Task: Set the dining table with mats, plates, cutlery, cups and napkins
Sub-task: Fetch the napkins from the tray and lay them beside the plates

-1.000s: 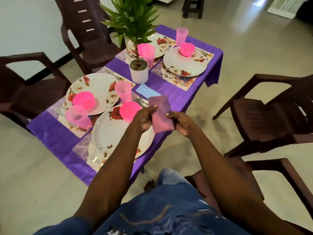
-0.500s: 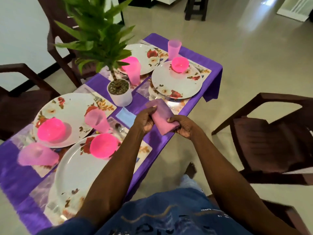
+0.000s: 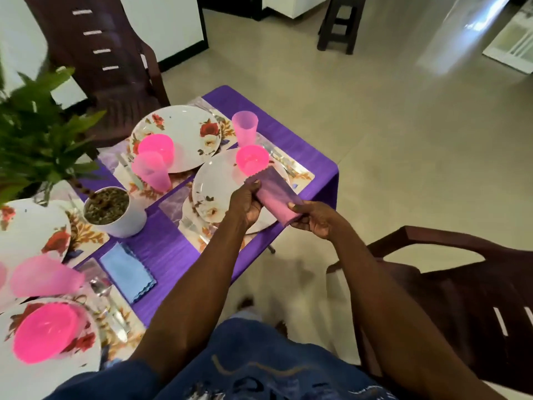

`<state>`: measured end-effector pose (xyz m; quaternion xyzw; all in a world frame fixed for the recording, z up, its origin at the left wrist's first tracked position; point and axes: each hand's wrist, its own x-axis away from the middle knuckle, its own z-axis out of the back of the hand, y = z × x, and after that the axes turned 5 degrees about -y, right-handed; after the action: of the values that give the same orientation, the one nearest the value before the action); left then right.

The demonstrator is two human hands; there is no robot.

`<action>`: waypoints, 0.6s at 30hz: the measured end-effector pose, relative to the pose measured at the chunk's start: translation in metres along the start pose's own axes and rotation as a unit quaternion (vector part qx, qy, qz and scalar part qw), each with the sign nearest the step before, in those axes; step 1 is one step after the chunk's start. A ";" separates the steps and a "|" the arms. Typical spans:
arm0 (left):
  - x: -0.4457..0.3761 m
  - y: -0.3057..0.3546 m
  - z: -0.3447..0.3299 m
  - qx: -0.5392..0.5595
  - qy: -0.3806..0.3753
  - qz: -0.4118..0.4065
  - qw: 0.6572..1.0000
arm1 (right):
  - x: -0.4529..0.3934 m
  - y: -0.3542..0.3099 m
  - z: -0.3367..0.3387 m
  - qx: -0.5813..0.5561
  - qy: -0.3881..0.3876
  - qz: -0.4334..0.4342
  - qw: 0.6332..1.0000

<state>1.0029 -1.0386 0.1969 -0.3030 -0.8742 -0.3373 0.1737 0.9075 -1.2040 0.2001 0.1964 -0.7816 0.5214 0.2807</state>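
Napkin (image 3: 275,194), pinkish-purple and folded into a strip, is hanging in the air over the right edge of the far right plate (image 3: 219,194), not yet lying on anything. The left hand (image 3: 245,202) is pinching its near-left edge with thumb and fingers, while the right hand (image 3: 313,219) is pinching its lower end at about 4 o'clock. Judging from the blue napkin (image 3: 127,271) lying flat on the purple worktop (image 3: 170,255) beside the near setting, this one is probably heading for a like spot beside its plate. Lowering it flat with both pinches level should be keeping the fold intact; the pink bowl (image 3: 251,159) at 11 o'clock and the cutlery on the mat (image 3: 300,176) are sitting close, so steering clear of them matters
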 end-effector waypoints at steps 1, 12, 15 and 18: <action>-0.012 -0.002 -0.007 0.006 -0.002 -0.004 1.000 | -0.008 -0.009 0.011 0.012 0.001 -0.007 1.000; -0.163 0.008 -0.085 -0.043 -0.037 -0.024 0.998 | -0.121 -0.145 0.069 0.014 -0.070 -0.041 0.997; -0.191 0.018 -0.099 -0.040 -0.013 -0.022 0.999 | -0.153 -0.171 0.073 0.061 -0.030 -0.035 0.997; -0.207 0.027 -0.105 -0.046 0.045 -0.026 0.998 | -0.179 -0.187 0.076 0.131 0.000 -0.025 0.991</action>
<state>1.1871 -1.1813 0.1800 -0.2727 -0.8566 -0.3950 0.1894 1.1393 -1.3424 0.1941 0.2509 -0.7012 0.6124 0.2652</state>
